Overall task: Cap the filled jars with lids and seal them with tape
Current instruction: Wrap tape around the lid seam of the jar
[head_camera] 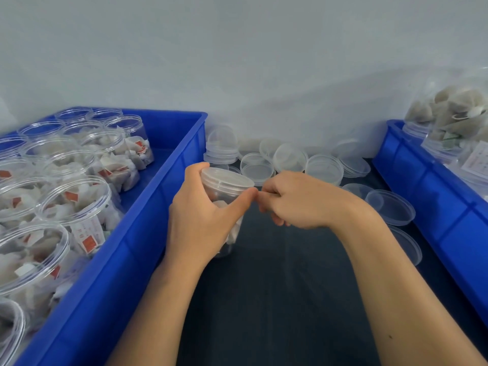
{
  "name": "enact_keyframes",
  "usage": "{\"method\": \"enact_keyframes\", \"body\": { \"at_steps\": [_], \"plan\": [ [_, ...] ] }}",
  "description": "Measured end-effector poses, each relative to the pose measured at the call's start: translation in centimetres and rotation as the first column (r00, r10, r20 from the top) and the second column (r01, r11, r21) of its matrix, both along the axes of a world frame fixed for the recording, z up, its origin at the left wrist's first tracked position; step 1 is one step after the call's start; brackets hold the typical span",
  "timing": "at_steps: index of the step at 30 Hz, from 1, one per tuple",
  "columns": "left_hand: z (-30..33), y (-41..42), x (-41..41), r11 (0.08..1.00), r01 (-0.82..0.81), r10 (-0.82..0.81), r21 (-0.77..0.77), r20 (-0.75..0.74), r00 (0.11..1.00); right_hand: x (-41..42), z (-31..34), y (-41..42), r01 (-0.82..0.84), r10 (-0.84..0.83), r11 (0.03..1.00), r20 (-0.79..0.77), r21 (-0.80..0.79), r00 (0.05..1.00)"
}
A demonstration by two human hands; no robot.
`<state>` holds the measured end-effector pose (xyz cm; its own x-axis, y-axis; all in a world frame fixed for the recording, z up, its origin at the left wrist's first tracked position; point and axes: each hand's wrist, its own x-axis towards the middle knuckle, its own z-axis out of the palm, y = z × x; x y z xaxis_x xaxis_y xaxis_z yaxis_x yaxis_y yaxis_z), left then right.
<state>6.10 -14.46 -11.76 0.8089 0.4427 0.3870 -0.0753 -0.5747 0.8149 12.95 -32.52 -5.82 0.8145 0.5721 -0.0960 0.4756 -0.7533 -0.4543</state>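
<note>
The left hand (196, 215) is wrapped around a clear jar (224, 196) packed with white sachets, fingers behind it and thumb across the front, holding it slightly tilted above the dark bench (277, 299) in the gap between two blue crates. A clear lid (227, 177) sits on the jar's mouth. The right hand (293, 200) is curled closed just beside the jar, its fingertips meeting the left thumb at the lid's edge; it seems to pinch something thin there, perhaps a strip of tape, but nothing clear enough shows, so I cannot tell what it holds, if anything. The left crate (148, 233) is filled with open jars (74, 199) of the same kind, standing upright in rows, each stuffed with white sachets bearing red tags, none with a lid on. Behind the hands, against the pale wall, loose lids (289, 157) lie scattered on the bench, some stacked, some leaning on each other, and a few more lids (393, 207) lie to the right, just beside the right crate (433, 207). That crate holds more jars and a clear bag (459, 112) of greyish sachets at its far end.
</note>
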Motion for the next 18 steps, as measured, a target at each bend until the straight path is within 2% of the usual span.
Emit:
{"method": "enact_keyframes", "body": {
  "at_steps": [7, 12, 18],
  "plan": [
    [0.3, 0.0, -0.1, 0.998, 0.005, -0.006, -0.059, -0.008, 1.0, -0.5, 0.0, -0.1, 0.019, -0.022, 0.995, 0.029, 0.103, 0.999],
    [0.3, -0.3, -0.1, 1.0, 0.012, -0.013, -0.018, -0.056, 0.998, -1.3, -1.0, -0.9, 0.046, -0.069, 0.987, 0.142, 0.155, 0.988],
    [0.2, -1.8, -0.1, 0.998, 0.064, -0.063, 0.02, -0.087, 0.994, -3.3, -2.6, -2.5, 0.139, -0.199, 0.959, 0.24, 0.245, 0.95]
  ]
}}
